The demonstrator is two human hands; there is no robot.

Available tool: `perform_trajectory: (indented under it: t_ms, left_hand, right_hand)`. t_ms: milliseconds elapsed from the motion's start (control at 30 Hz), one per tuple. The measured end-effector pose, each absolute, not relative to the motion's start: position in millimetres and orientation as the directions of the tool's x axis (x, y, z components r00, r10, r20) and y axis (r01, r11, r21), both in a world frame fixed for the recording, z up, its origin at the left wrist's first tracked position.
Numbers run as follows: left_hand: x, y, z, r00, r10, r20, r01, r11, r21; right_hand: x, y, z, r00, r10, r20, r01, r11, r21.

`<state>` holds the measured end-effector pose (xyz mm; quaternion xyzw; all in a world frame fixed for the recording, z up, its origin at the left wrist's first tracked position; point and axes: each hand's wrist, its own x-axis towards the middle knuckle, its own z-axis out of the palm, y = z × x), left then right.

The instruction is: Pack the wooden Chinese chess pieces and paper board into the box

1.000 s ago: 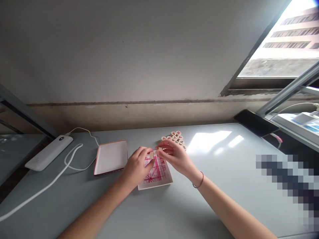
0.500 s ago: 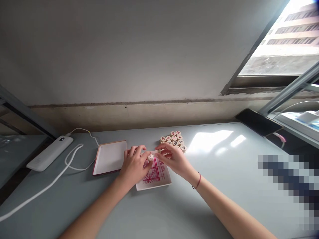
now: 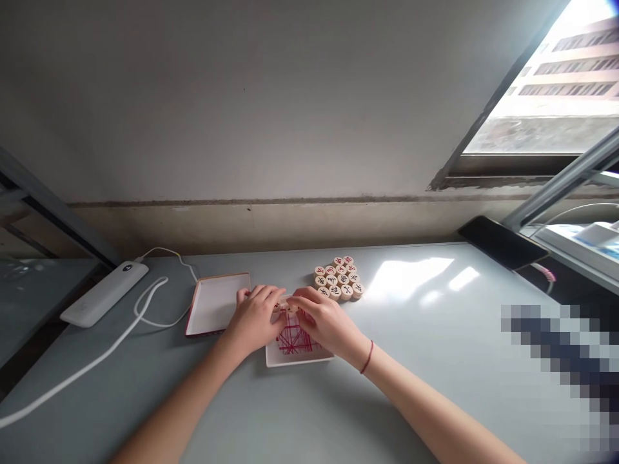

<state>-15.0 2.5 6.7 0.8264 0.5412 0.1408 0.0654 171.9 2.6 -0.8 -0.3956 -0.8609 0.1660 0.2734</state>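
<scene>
My left hand (image 3: 256,319) is over the left rim of a white shallow box (image 3: 294,362), its thumb and fingers curled round a round Chinese chess piece (image 3: 276,308) that is mostly covered. From the right, my right hand (image 3: 329,317) reaches over the same box with thumb and forefinger at another chess piece (image 3: 292,309), close beside the left fingertips. Magenta board lines (image 3: 296,341) show on a sheet inside the box. Just behind and right of the box, several wooden chess pieces (image 3: 342,279) with red or black characters stand packed together in rows.
An upturned white box lid (image 3: 218,301) lies left of my left hand. Farther left is a white power bank (image 3: 105,295) with a white cable (image 3: 120,341) running across the grey table (image 3: 232,419). A dark phone (image 3: 500,241) rests at the back right, by a metal frame.
My right hand has shifted left, away from the grouped pieces, to the piece beside my left hand. The piece group is now more fully visible. My left hand has stayed nearly in place.
</scene>
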Motion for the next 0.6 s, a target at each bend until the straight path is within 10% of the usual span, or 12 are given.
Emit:
perform_trajectory:
  t_ms: [300,600]
  left_hand:
    - [-14.1,2.1,6.4,0.367,0.919,0.147,0.883,-0.393,0.255]
    - [-14.6,1.4,3.6,0.371,0.916,0.150,0.878,-0.399,0.265]
  right_hand:
    - [168.7,4.6,-2.3,-0.534,0.776,0.336,0.755,0.617,-0.222]
    - [154.9,5.0,-2.9,-0.540,0.793,0.283,0.781,0.597,-0.184]
